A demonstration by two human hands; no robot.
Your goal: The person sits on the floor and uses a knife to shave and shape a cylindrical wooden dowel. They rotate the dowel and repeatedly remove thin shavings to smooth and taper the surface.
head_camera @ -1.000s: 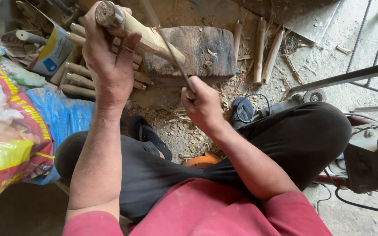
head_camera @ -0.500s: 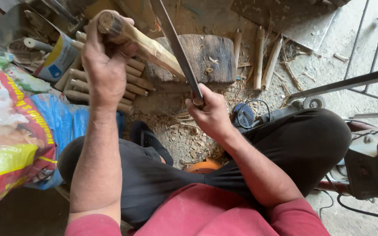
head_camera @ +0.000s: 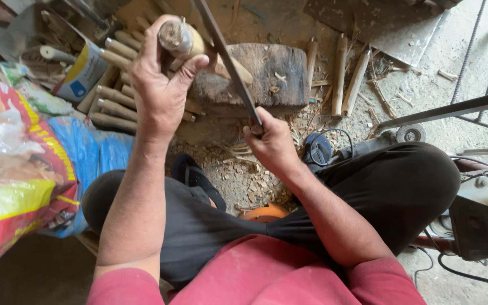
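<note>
My left hand (head_camera: pixel 159 90) grips the top end of a pale wooden stick (head_camera: pixel 184 39), held slanting down so its far end rests on a dark wooden block (head_camera: pixel 272 73). My right hand (head_camera: pixel 272 144) is closed on the handle of a long metal blade (head_camera: pixel 224 53), which rises up and away, crossing the stick near its middle. I sit cross-legged in black trousers and a red shirt, with the block just past my knees.
A pile of shaped wooden sticks (head_camera: pixel 114 96) lies left of the block, more sticks (head_camera: pixel 345 73) to its right. Wood chips (head_camera: pixel 238 175) cover the floor. A printed sack (head_camera: pixel 18 169) and blue bag (head_camera: pixel 88 152) stand left. An angle grinder (head_camera: pixel 362 144) and metal bars (head_camera: pixel 453 107) lie right.
The blade has swung upright and come against the stick. My left hand with the stick has shifted slightly right and lower in view; my right hand has dropped toward me.
</note>
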